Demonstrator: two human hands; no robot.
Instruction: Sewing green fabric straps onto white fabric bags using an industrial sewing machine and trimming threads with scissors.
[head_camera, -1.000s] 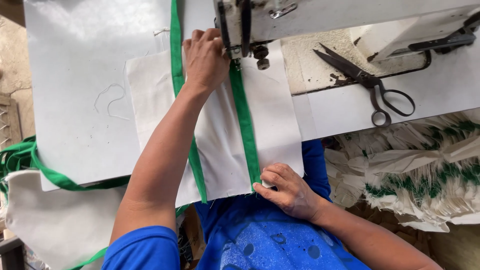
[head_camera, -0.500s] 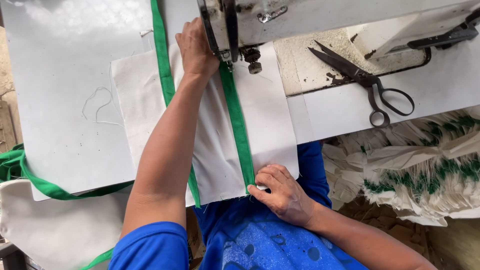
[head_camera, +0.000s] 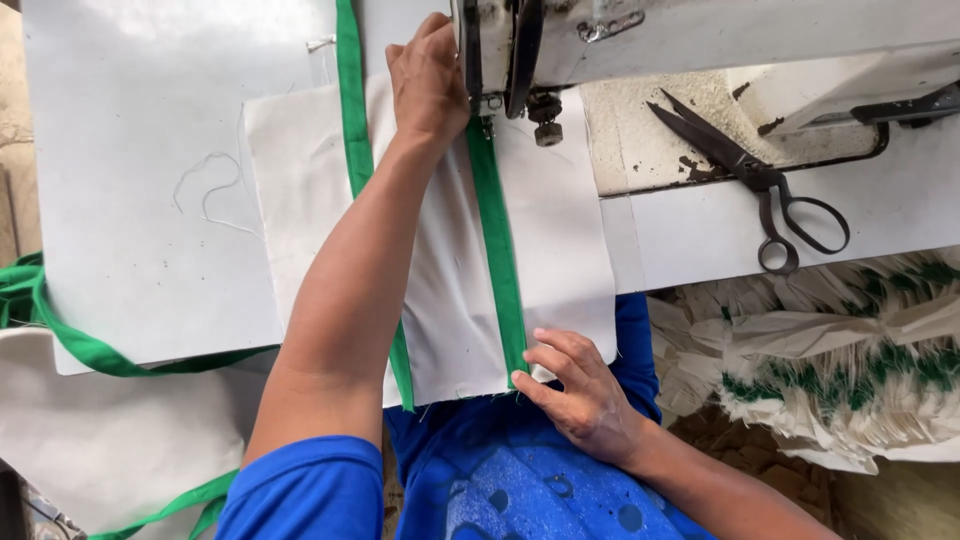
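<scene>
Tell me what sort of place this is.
Most likely a sewing workshop. A sewing machine stands on a white table, the left hand and right hand rest on white cloth edged with green tape, and scissors lie nearby.

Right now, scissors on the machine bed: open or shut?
Shut: the scissors lie flat, blades together in one point, handle loops side by side.

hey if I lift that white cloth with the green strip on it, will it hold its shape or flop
The white cloth would probably flop: it lies flat and droops over the table edge. It looks thin and light. The green strip may stiffen that line slightly, yet the loose green tape curls limply.
</scene>
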